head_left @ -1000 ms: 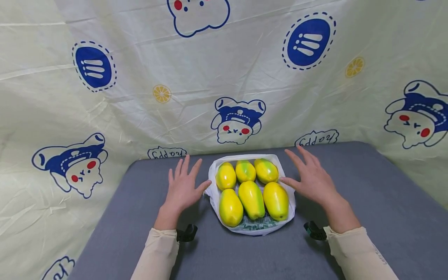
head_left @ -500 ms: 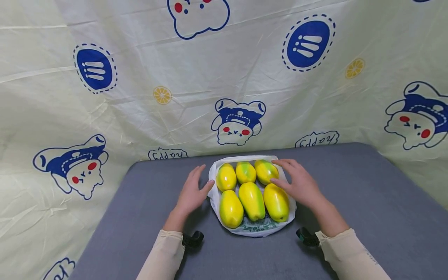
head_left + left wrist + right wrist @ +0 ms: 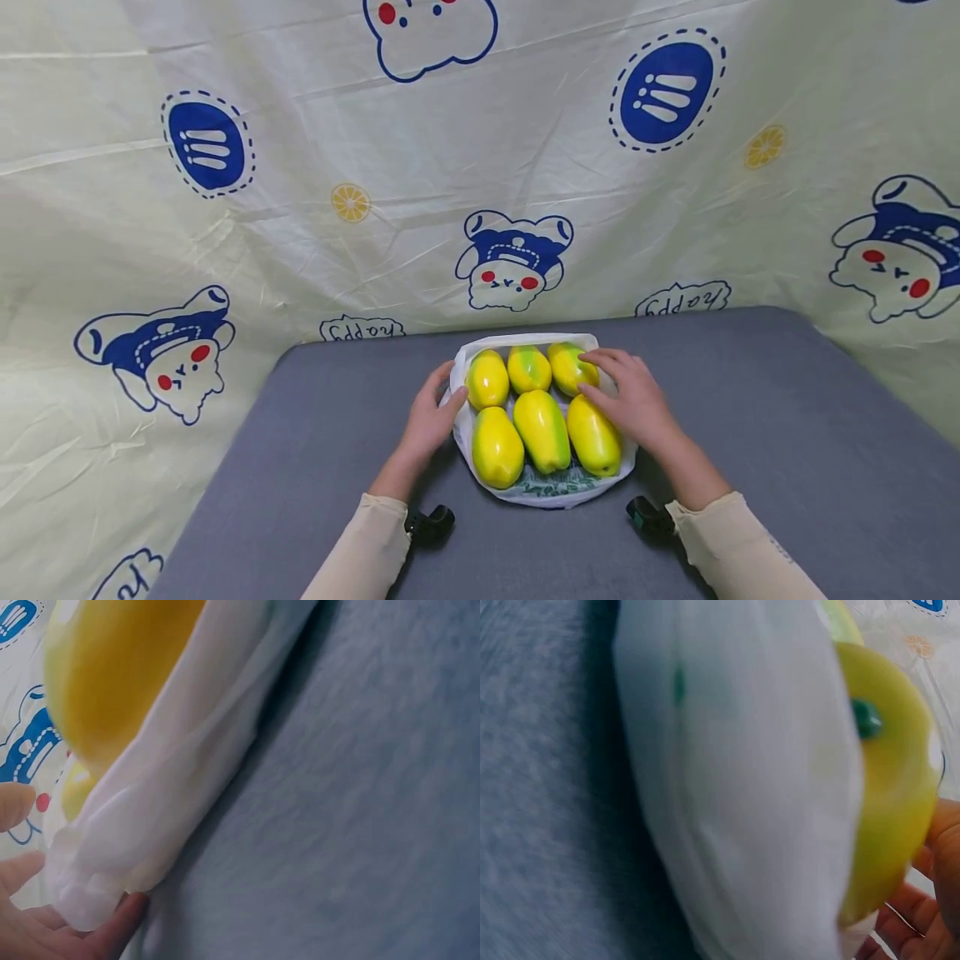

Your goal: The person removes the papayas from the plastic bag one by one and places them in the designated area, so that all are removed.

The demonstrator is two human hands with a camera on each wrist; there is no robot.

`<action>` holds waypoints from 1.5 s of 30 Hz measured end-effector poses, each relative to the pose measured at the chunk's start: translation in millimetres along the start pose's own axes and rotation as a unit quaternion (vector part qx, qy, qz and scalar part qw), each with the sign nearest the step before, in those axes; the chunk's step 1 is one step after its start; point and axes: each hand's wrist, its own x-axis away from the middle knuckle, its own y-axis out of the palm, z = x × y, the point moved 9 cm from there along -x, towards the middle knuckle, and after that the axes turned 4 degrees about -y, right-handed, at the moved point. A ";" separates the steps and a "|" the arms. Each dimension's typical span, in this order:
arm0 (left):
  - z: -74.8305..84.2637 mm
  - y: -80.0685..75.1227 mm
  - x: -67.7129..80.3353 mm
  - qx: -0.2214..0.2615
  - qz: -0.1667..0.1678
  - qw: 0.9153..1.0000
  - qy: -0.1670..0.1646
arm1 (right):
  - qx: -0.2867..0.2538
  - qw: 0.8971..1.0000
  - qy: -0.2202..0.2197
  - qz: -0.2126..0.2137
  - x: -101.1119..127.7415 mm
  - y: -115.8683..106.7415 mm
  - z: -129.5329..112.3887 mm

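Several glossy yellow-green fruits, mango-like or papaya-like, lie in two rows in a white plastic bag (image 3: 543, 499) with its rim folded down. My left hand (image 3: 429, 423) is at the bag's left edge, its thumb by the back-left fruit (image 3: 487, 379). In the left wrist view, left fingers (image 3: 120, 930) touch the bag's side from below. My right hand (image 3: 633, 402) reaches over the right rim, fingertips at the back-right fruit (image 3: 570, 369) and thumb above the front-right fruit (image 3: 595, 437). The right wrist view shows a green stem end on a yellow fruit (image 3: 889, 795), the hand behind it.
The bag rests on a grey cloth-covered table (image 3: 517, 550). A pale curtain (image 3: 420, 142) printed with blue cartoon figures hangs behind the table's far edge. A black wrist camera (image 3: 430, 525) is strapped to the left wrist, another black camera (image 3: 649, 517) to the right.
Both hands have moved inward from either side to the bag, and their spread fingers have come closer together. The bag and fruits have stayed in place.
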 end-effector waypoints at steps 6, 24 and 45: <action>-5.8 5.9 -2.5 0.045 0.000 0.999 0.008 | -0.013 0.998 -0.025 0.061 -3.9 -5.2 -3.8; -13.4 10.8 -7.1 0.083 -0.043 0.995 0.016 | -0.042 0.999 0.014 -0.012 -32.9 3.4 -1.0; -13.9 11.9 -3.9 0.080 -0.045 0.996 0.015 | -0.047 0.995 0.044 -0.071 -41.1 20.7 19.4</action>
